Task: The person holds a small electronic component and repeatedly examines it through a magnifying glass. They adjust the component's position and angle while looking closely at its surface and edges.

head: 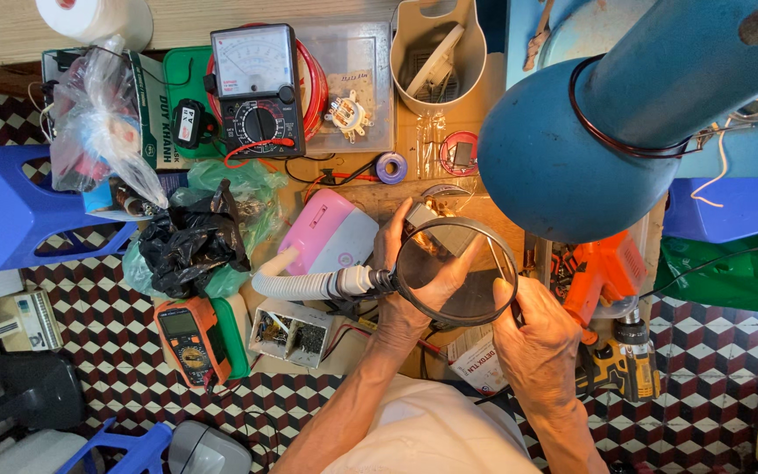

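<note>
A big blue motor housing [589, 132] fills the upper right of the bench, a ring of dark copper wire round its neck. Below it the round magnifying lens [456, 272] sits on a white flexible arm [296, 284] over the middle of the bench. The left hand [414, 281] is under the lens, fingers closed round a small grey block [442, 233] near its top edge. The right hand [541, 338] pinches the lens rim at its right side. To do this well, I judge the block should stay centred under the glass and the rim be held steady. An analogue meter [256, 88] stands at the back, an orange digital meter [188, 338] lower left, a cordless drill [611, 298] at right.
</note>
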Available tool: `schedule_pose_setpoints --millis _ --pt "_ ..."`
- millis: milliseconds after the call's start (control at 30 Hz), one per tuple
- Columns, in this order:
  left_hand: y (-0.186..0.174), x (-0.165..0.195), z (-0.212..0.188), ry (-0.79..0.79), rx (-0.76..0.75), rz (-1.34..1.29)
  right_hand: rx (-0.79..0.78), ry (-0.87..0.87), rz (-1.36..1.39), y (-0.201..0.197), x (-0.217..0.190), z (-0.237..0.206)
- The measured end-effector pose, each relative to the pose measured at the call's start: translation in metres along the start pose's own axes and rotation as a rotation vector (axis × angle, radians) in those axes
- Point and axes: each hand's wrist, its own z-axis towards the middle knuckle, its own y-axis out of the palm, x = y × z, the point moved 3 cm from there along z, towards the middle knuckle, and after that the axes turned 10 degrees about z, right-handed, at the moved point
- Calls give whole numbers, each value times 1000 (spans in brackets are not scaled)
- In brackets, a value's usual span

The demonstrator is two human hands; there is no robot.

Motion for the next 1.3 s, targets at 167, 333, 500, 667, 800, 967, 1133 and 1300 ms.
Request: schedule_pose_setpoints --millis 167,333,500,667,800,967,1133,1300 --pt "9 -1 0 -44 19 9 -17 -41 -76 -3 2 5" --pt "16 -6 -4 -276 5 -191 -16 -111 -97 -5 1 4" --pt "19 -8 -4 -302 28 -218 -22 -130 -115 -6 2 3" --pt "21 -11 -4 -375 12 -248 -24 -119 -103 -5 4 5" --pt "18 -9 -3 -313 23 -192 -20 -99 -89 -3 3 5" --pt "19 -10 -3 -344 38 -209 -20 -106 -82 -3 1 6" --pt "20 -10 -3 -367 29 -239 -29 -106 -83 -5 3 6" --pt "21 -10 -4 -375 23 -236 -32 -99 -77 -4 4 5"
